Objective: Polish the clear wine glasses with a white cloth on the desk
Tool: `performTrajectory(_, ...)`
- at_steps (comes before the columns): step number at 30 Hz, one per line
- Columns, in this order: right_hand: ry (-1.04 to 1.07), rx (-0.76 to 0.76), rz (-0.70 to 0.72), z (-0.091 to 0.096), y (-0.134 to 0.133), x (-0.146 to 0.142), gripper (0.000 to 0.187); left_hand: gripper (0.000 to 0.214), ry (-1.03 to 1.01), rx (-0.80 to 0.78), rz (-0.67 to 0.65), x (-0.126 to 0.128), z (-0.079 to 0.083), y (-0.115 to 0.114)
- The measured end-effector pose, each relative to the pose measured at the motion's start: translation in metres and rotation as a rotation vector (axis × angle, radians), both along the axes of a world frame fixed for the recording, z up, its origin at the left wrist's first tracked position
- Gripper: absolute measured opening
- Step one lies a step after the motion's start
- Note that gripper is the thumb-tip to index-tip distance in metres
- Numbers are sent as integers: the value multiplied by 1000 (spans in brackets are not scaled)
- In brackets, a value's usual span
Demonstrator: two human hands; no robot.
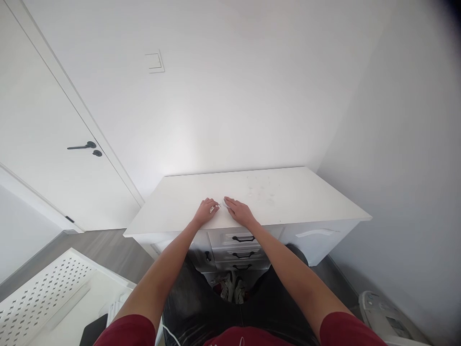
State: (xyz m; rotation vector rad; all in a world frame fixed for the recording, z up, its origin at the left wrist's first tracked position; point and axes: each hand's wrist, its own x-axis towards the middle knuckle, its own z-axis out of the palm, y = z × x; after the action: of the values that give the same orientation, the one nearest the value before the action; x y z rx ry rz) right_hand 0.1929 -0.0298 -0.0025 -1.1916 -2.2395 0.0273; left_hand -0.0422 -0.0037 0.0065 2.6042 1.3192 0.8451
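Note:
Both my hands rest on the top of a white desk [295, 202], close together near its front edge. My left hand [206, 210] has its fingers curled in a pinch on a tiny whitish thing that is too small to name. My right hand [239, 210] lies flat beside it with its fingers stretched toward the same spot, almost touching the left fingertips. Several small clear glass items [260, 188] stand on the desk a little behind and to the right of my right hand.
The desk has drawers with black handles [243, 239] below my hands. A white door with a black lever handle [83, 146] is at the left. A perforated white panel [43, 298] sits at lower left, a white appliance [389, 319] at lower right.

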Motion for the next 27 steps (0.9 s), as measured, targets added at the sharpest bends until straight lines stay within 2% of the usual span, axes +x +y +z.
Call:
performTrajectory(2, 27, -5, -84, 0, 0, 0, 51, 21, 8, -3, 2, 0, 1, 0)
performTrajectory(6, -15, 10, 25, -1, 0, 0, 50, 20, 0, 3, -2, 0, 1, -1)
performTrajectory(10, 26, 0, -76, 0, -1, 0, 51, 17, -12, 10, -5, 0, 0, -1)
performTrajectory(14, -13, 10, 6, 2, -2, 0, 51, 18, -18, 4, -7, -1, 0, -1)
performTrajectory(18, 32, -15, -85, 4, -4, 1, 51, 16, -22, -2, -16, -1, 2, -3)
performTrajectory(22, -20, 5, 83, 3, -4, 1, 50, 16, -30, -2, -16, 0, 2, -2)
performTrajectory(23, -23, 11, 84, 2, -4, 1, 50, 18, -31, -6, -10, 0, 2, -1)
performTrajectory(27, 51, 5, -138, -2, -1, 0, 50, 25, -31, -24, 3, 0, 0, 1)
